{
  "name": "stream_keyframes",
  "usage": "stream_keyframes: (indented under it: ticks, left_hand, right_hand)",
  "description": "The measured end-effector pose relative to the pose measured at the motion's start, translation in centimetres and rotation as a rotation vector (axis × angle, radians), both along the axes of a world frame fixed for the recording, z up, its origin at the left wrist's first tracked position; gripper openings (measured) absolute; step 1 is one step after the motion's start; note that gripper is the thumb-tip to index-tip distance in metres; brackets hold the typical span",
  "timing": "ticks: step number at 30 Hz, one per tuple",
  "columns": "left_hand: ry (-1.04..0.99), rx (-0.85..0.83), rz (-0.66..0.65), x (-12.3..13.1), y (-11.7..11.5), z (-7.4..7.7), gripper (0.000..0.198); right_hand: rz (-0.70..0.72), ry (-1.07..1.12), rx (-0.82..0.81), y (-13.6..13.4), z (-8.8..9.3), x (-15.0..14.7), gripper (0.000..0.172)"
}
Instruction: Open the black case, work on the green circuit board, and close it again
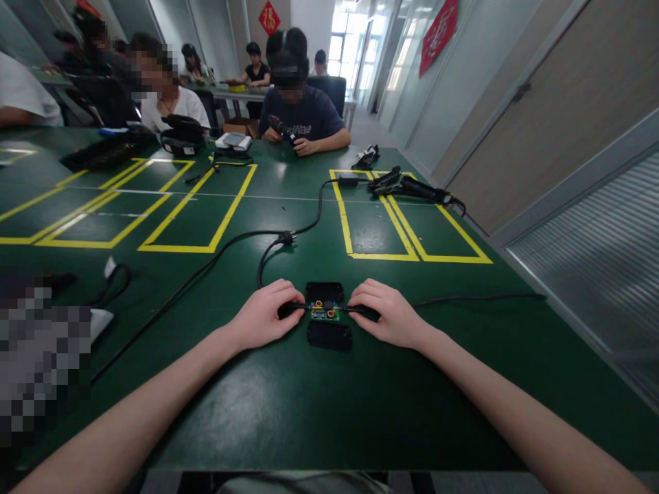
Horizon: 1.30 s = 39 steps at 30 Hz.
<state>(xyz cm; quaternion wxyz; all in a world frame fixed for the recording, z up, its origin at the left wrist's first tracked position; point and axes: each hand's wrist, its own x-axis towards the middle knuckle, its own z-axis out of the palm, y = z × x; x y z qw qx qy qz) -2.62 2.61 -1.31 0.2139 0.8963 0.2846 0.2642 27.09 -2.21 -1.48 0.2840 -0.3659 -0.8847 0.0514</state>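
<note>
Between my two hands lies a small green circuit board (319,315) with copper coils and cables running from both ends. My left hand (268,313) pinches the black cable (292,306) on the board's left side. On the other side my right hand (387,313) has its fingers closed on the black cable (363,311). One black plastic case half (324,291) lies just beyond the board. The other case half (329,336) lies just on the near side. A plug (286,237) rests on the table beyond my left hand, its cord leading back toward that hand.
The green table (231,412) carries yellow tape rectangles (384,258). A long black cable (206,269) crosses on the left to an inline box (348,181). Black tools (412,186) lie at far right. A co-worker (303,113) sits opposite; a blurred-out item (46,363) is at left.
</note>
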Motion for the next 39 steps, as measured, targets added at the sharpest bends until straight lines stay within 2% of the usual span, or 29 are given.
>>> stream_keyframes:
  ticks: [5,10,14,18,25,32,39]
  left_hand:
    - [-0.074,0.047,0.021,0.1,-0.4,0.7,0.009]
    - [-0.069,0.049,-0.077,0.0,-1.1,1.1,0.011]
    - [-0.008,-0.025,-0.145,0.1,-1.6,1.0,0.009]
    - [0.023,-0.056,-0.146,0.2,-1.7,0.8,0.009]
    - [0.047,-0.021,-0.011,0.3,-1.2,0.6,0.008]
    - [0.067,-0.036,0.037,0.4,-1.2,0.6,0.006]
    - [0.067,0.004,0.023,0.5,-1.3,0.7,0.005]
  right_hand:
    - [-0.049,0.058,-0.045,-0.7,0.5,-0.1,0.010]
    - [0.039,0.093,-0.081,-1.8,1.1,-0.4,0.009]
    - [0.105,0.044,-0.188,-2.2,1.2,-0.4,0.009]
    - [0.105,0.006,-0.268,-2.1,1.1,-0.5,0.010]
    - [-0.044,0.012,-0.200,-1.7,0.1,-0.6,0.007]
    - [-0.045,-0.003,-0.103,-1.3,0.1,-0.6,0.005]
    - [-0.028,-0.065,-0.088,-0.9,0.2,-0.7,0.027]
